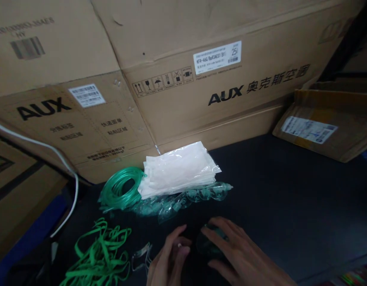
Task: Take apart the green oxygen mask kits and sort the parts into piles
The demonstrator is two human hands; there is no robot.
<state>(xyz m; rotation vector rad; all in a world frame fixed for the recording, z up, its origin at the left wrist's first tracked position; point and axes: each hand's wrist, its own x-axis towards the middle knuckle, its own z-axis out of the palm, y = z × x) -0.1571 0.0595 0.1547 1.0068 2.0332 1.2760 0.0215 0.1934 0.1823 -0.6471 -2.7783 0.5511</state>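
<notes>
My right hand (235, 250) is curled over a translucent green face mask (202, 243), which looks dark against the black tabletop. To its left, my left hand (169, 258) has its fingers closed in a pinch. A tiny pale tip (179, 245) shows between them, too small to name. Beside the left hand lie clear plastic pieces (140, 256). Further left is a tangled heap of green elastic straps (98, 258). Beyond my hands, a row of clear green masks (174, 204) lies in front of a stack of white plastic packets (179, 169).
A coil of green tubing (122, 186) rests left of the packets. Large cardboard boxes (183, 107) form a wall at the back. An open carton (329, 119) stands at the right on the black tabletop (290, 198). A white cable (64, 159) hangs at the left.
</notes>
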